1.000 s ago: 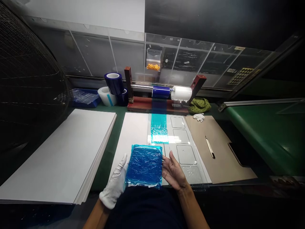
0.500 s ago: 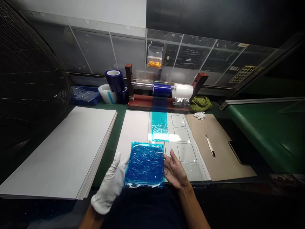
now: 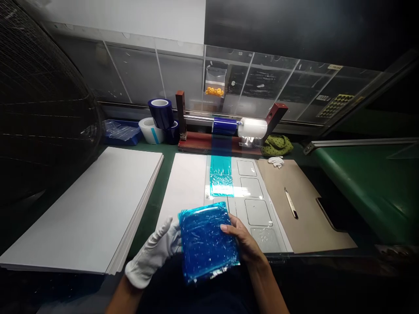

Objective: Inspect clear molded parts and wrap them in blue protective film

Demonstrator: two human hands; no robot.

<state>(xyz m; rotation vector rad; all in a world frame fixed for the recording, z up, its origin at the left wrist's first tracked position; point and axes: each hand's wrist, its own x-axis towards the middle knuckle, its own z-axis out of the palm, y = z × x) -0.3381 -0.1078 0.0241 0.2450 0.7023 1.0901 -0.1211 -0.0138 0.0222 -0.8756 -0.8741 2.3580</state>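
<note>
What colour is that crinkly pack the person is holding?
The crinkled plastic pack is deep blue with white glare streaks; the head view, the only one, shows it well.

Green workbench point(image 3: 150, 213) w/ white board stack point(image 3: 81, 205), tan mat point(image 3: 304, 205), roller stand point(image 3: 219, 143)

Dim room, glints on the crumpled blue packet point(image 3: 208, 242), bowed edges.

- The blue plastic packet point(image 3: 208, 242) hides part of the fingers of the gloved left hand point(image 3: 153, 253), lower middle of the frame.
- The bottom edge cuts off both forearms, the bare right hand's point(image 3: 240, 237) too.
- The orange bits in the small bag point(image 3: 214, 83), upper middle, are too small to tell.
- The round mesh guard point(image 3: 42, 100) runs off the left edge.
- The dotted sheet point(image 3: 332, 106), upper right, is too small to read.
</note>
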